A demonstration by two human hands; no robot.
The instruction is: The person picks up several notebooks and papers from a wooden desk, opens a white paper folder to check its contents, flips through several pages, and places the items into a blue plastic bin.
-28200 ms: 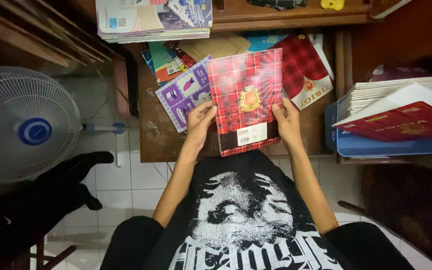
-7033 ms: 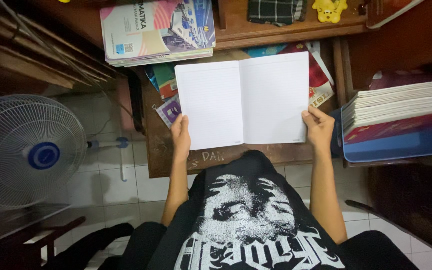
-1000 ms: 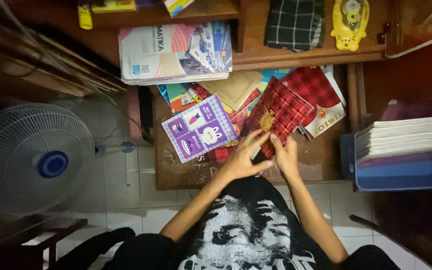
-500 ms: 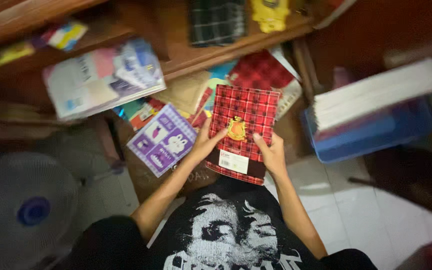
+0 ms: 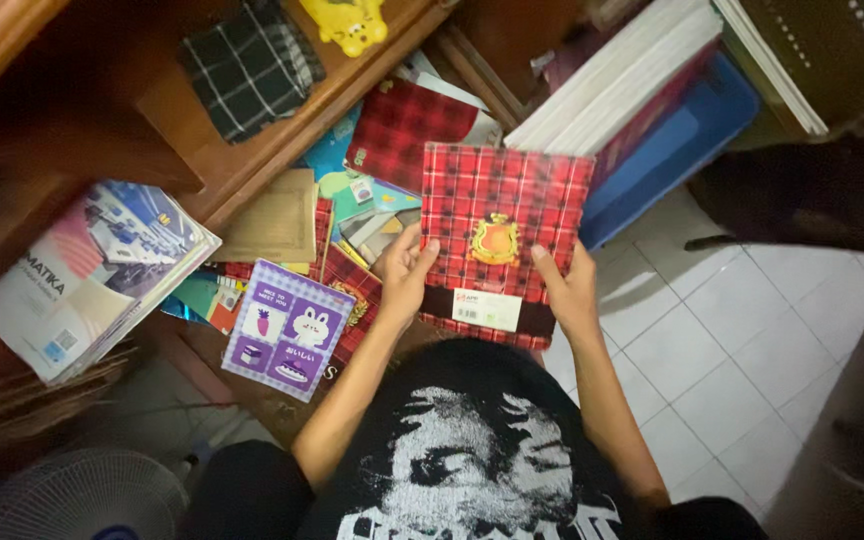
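Both forearms reach up from the lower middle of the frame. The left hand [image 5: 404, 275] clasps the lower left edge of a red tartan-covered exercise book with a gold crest [image 5: 504, 240], its grip pinching the cover with the thumb on top and the fingers underneath. The right hand [image 5: 569, 290] clasps the lower right edge the same way, thumb laid on the cover. The book is held closed, cover up, at the centre of the frame, above the near edge of the cluttered wooden bench [image 5: 272, 408].

One book is in hand. One purple sticker sheet with cartoon pictures [image 5: 288, 328] lies to its left. One stack of magazines [image 5: 87, 275] sits at the far left. One blue plastic tray [image 5: 674, 150] at upper right holds a thick pile of white-edged books [image 5: 607, 85], too many to count.

Under the held book, more tartan covers and coloured papers overlap, their number unclear. The fingers beneath the cover are hidden. A fan at lower left is cut off by the frame.
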